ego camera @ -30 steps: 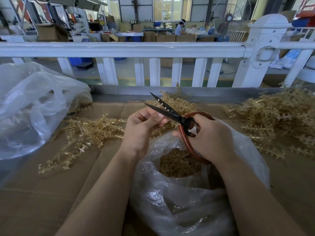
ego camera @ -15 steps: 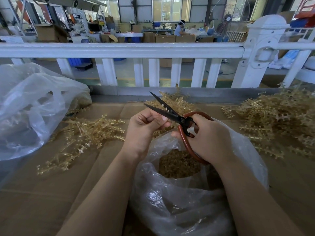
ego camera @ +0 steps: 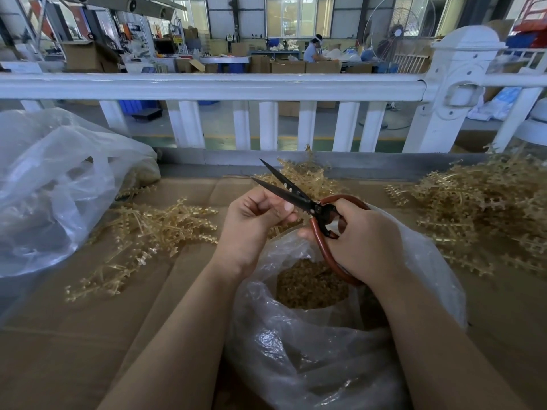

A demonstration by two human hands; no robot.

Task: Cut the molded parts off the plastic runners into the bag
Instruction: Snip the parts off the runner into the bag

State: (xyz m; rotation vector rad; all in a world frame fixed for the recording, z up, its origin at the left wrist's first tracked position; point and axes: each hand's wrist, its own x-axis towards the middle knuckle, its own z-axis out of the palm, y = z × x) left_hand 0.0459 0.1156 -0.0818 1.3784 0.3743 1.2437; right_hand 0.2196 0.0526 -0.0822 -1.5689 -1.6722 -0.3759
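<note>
Barely any change: against the pictures of a second and half a second back, both hands sit where they were above the bag mouth and the blades keep the same narrow spread.
Meaning for the task: I judge this a pause between snips, with the next part being lined up, not a fresh reach to either pile.
Left hand [ego camera: 254, 220]: fingers curled in, pinching something small against the lower blade; the piece itself is hidden by the fingers, so I cannot tell how much runner is left on it.
Right hand [ego camera: 364, 241]: wrapped through the handle loops of the scissors [ego camera: 299, 196], gripping them firmly.
Scissors: dark, dull metal blades, long and pointed, parted a little and aimed at the far edge of the desk; the loops are smooth reddish-brown, large and rounded.
Bag [ego camera: 325, 344]: thin, clear, crinkled film, glossy in the folds, standing open at the near edge of the desk; a heap of small amber cut parts [ego camera: 310, 288] lies inside, directly below the hands.
Runners, left pile [ego camera: 142, 232]: translucent straw-coloured sprigs, thin stems with short side stubs, lying loose.
Runners, right pile [ego camera: 473, 208]: same plastic, denser tangle toward the right edge.
Desk [ego camera: 74, 335]: covered in flat, matt brown cardboard.
Second bag [ego camera: 53, 184]: cloudy, slack film at the left edge.
</note>
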